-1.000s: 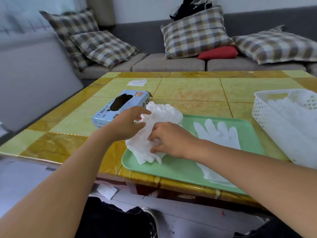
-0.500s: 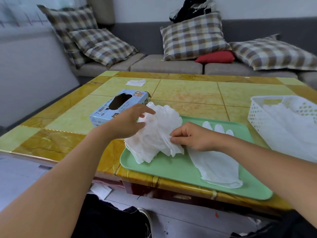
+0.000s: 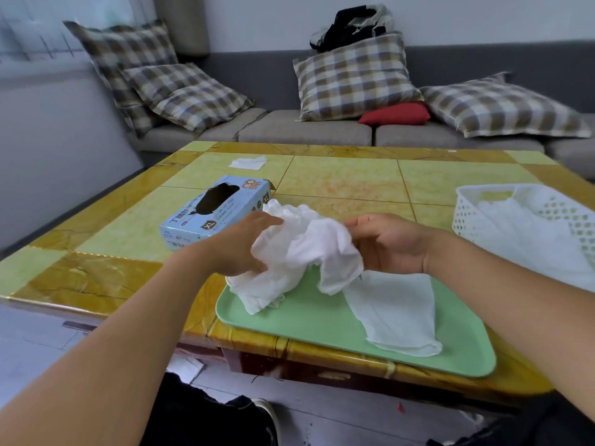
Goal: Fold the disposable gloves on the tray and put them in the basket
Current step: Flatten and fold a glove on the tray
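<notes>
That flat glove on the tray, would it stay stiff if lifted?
Probably not: the flat glove lies thin and wrinkled on the green tray, so it would likely droop. It looks very light. The bunch in both hands already sags.

Gloves (image 3: pixel 309 252): thin, crinkled white film, soft and matt in my hands.
Tray (image 3: pixel 322 320): smooth pale green plastic, satin.
Basket (image 3: pixel 463 217): white perforated plastic.
Table (image 3: pixel 341 181): glossy marbled yellow top.
Box (image 3: pixel 219 210): printed light blue cardboard.
Cushions (image 3: pixel 354 78): checked woven cloth.

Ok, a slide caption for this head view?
Both hands, left hand and right hand, lift a crumpled glove above the green tray.
</notes>
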A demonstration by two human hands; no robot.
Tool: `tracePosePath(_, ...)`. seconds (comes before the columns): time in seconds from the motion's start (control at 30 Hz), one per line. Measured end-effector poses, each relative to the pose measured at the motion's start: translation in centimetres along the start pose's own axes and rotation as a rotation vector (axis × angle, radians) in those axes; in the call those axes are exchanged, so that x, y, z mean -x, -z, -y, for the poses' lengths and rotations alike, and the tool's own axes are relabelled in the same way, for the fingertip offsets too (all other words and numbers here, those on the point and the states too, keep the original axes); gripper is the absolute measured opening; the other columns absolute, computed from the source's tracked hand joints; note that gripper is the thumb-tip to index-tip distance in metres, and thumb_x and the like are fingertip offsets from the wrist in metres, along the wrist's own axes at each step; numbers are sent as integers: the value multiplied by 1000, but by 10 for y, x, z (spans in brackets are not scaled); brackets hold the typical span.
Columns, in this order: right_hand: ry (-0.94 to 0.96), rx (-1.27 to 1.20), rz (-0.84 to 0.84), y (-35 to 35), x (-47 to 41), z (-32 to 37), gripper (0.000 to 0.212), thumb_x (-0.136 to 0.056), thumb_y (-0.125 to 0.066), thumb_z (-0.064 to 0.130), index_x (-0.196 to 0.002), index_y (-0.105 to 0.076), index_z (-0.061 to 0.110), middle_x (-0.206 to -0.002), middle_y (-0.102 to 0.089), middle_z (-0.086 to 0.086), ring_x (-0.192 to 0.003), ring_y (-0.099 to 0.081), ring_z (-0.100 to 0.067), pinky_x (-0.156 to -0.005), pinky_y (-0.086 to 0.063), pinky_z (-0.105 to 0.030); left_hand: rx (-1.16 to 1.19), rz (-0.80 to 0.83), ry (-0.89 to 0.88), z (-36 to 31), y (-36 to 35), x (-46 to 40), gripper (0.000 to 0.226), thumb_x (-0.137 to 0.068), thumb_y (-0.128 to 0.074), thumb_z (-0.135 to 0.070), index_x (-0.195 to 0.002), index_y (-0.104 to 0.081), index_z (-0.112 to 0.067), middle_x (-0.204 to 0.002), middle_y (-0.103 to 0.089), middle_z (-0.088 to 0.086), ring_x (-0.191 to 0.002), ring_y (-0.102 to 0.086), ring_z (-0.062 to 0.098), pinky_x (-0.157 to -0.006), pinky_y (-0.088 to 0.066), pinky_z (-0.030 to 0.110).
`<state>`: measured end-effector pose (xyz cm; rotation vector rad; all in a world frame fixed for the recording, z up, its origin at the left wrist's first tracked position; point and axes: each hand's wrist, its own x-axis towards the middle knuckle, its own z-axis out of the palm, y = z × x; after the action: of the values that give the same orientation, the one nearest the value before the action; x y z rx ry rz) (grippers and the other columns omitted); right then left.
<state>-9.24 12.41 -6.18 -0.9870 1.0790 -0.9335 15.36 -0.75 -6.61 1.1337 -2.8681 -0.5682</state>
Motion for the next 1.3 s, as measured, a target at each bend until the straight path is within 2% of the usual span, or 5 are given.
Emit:
tracePosePath(0.3, 101, -605, 37, 7, 34, 17, 66, -99, -43, 53, -134, -62, 1, -134, -63, -16, -128, -59, -32, -116, -37, -42, 1159, -14, -87, -95, 18, -4, 65, -75, -73, -64, -125, -65, -24, -127, -68, -5, -120, -62, 13, -103, -47, 37)
tracePosePath(0.53, 245, -451, -96, 9, 66, 26, 81, -93, -56, 60, -150, -45, 4, -155, -44, -19, -146, -39, -33, -124, -25, -48, 1299, -55, -40, -143, 12, -26, 18, -90, -73, -26, -95, -67, -9, -79, -70, 3, -67, -62, 15, -65, -48, 26)
tracePosePath(0.8, 338, -95, -553, 32, 101, 28, 33, -100, -60, 16, -124, -65, -5, -120, -71, -20, -98, -71, -25, -82, -60, -31, 1304, 21, -96, -155, 11, -25, 34, -88, -69, -15, -120, -70, -4, -118, -72, 14, -100, -67, 25, -85, -58, 34)
tracePosePath(1.13, 210, -42, -300, 30, 107, 33, 38, -91, -65, 12, -127, -67, 3, -118, -73, -14, -99, -72, -23, -86, -61, -31, 1313, 412, 12, -163, 9, -16, 33, -84, -67, -28, -109, -72, -8, -104, -76, 10, -85, -74, 23, -75, -62, 33)
tracePosePath(1.3, 72, 129, -551, 39, 77, 13, 36, -92, -72, 12, -123, -67, -4, -109, -75, -13, -89, -73, -21, -75, -61, -30, 987, 83, 129, -157, -13, -37, 23, -91, -73, -24, -108, -75, -10, -108, -77, 8, -90, -71, 19, -78, -59, 31)
